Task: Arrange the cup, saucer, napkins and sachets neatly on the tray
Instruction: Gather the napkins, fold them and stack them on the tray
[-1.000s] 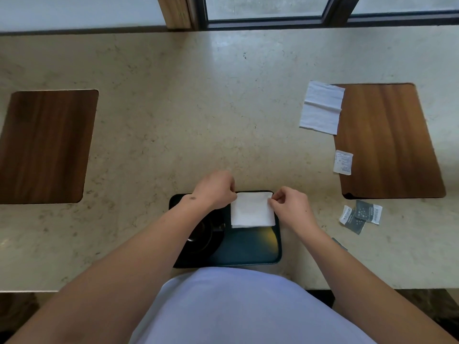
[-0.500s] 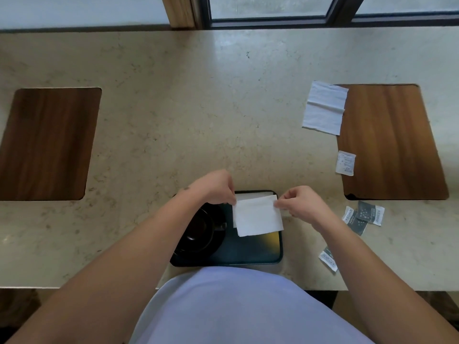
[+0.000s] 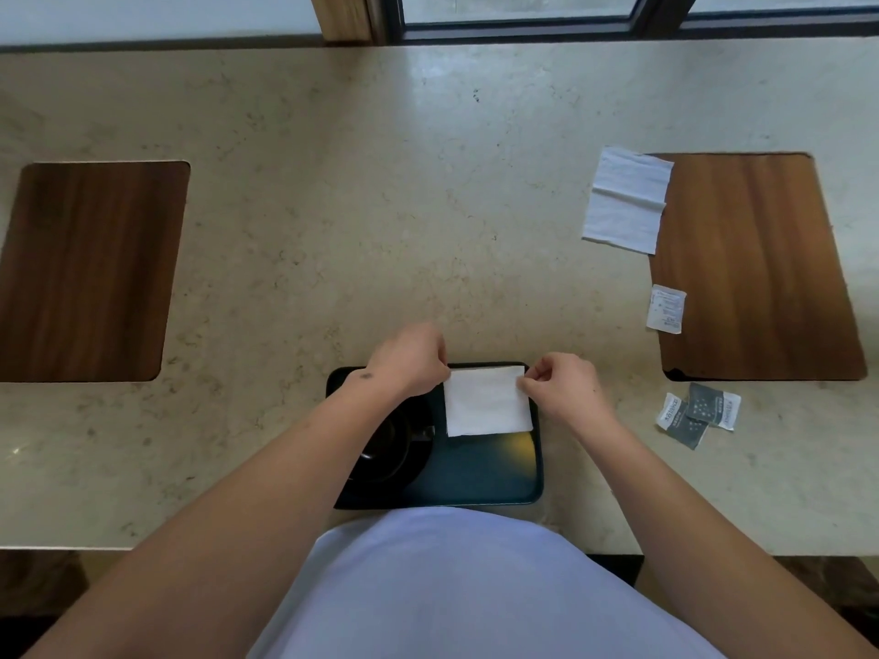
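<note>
Napkin (image 3: 487, 400) flat on tray (image 3: 480, 487), far-right corner | left hand (image 3: 410, 360) pinching its left edge | right hand (image 3: 561, 387) pinching right edge | cup (image 3: 380, 439) on tray's left half

- Beige stone desk (image 3: 380, 206) with two inset wood panels, one left (image 3: 90, 273), one right (image 3: 756, 268) of the dark tray (image 3: 494, 482).
- Tray at the near edge.
- Right of the tray: unfolded white napkin (image 3: 625, 199) overlapping the right panel, white sachet (image 3: 666, 308), two grey sachets (image 3: 699, 413).
</note>
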